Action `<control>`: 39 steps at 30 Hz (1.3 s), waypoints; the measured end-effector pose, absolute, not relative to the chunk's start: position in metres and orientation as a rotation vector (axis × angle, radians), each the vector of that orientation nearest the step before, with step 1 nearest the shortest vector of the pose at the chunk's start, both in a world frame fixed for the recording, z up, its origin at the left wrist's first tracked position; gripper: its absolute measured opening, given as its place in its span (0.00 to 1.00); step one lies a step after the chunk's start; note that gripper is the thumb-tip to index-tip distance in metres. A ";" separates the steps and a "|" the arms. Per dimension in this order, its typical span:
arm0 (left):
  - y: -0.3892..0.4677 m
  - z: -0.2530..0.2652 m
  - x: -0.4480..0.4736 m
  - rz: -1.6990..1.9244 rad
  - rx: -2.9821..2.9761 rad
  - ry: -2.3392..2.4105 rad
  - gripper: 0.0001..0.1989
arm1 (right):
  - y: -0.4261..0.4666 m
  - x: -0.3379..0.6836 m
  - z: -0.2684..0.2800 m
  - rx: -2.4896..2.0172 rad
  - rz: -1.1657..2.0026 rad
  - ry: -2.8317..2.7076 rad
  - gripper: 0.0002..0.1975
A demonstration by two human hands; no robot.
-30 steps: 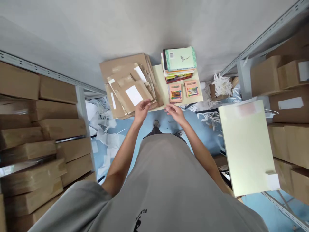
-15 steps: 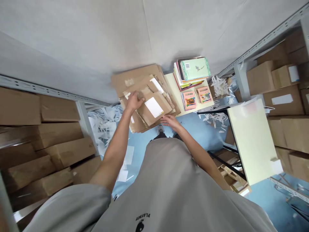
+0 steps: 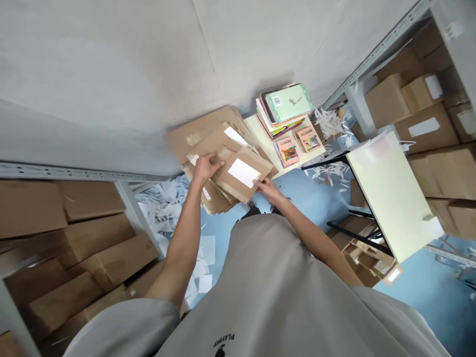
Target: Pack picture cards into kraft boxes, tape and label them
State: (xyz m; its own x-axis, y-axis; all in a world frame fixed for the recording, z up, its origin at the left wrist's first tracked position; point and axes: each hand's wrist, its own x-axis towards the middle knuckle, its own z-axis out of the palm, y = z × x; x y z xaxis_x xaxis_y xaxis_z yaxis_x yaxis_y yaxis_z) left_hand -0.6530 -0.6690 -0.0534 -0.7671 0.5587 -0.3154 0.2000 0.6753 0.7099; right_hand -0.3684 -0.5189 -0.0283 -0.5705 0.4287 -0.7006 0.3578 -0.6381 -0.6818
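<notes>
A flattened piece of cardboard (image 3: 257, 161) with a white label (image 3: 243, 173) lies tilted over a pile of flattened cardboard (image 3: 201, 128). My left hand (image 3: 208, 167) is closed at its left edge, thumb on top and fingers curled. At the near right corner, my right hand (image 3: 268, 190) pinches the same piece, its fingertips by the label. The undersides of both grips are hidden. Right of the pile, a stack of books (image 3: 293, 104) and two small piles of pink booklets (image 3: 287, 151) rest on a cream tabletop (image 3: 267, 141).
Shelves with cardboard boxes stand left (image 3: 124, 255) and right (image 3: 427, 131). White paper scraps (image 3: 154, 208) litter the blue floor (image 3: 223, 225). A pale board on black legs (image 3: 394, 198) stands at right. Behind the pile rises a grey wall (image 3: 148, 99).
My right hand has moved onto the labelled cardboard's corner and closed on it. The piece has shifted and turned slightly toward the right. The whole view has also tilted.
</notes>
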 end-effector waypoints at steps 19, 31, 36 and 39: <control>-0.444 0.015 -0.440 1.333 0.842 1.640 0.28 | -0.322 -0.103 0.011 -1.271 1.738 -1.347 0.38; -0.225 0.003 -0.237 1.051 1.054 1.408 0.31 | -0.224 0.130 0.007 -1.412 1.451 -1.138 0.33; -0.158 -0.011 -0.183 0.961 1.069 1.366 0.31 | -0.203 0.189 0.002 -1.574 1.272 -1.144 0.30; -0.123 -0.028 -0.161 0.908 1.087 1.352 0.30 | -0.192 0.203 -0.003 -1.673 1.139 -1.129 0.30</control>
State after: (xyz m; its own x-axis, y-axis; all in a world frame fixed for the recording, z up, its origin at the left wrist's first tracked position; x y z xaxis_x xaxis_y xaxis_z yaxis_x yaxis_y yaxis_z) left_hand -0.1607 -0.1234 -0.0279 0.0468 0.9575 -0.2847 0.0993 0.2792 0.9551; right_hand 0.2027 -0.1916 -0.0026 0.1957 0.9513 -0.2380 0.2300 -0.2804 -0.9319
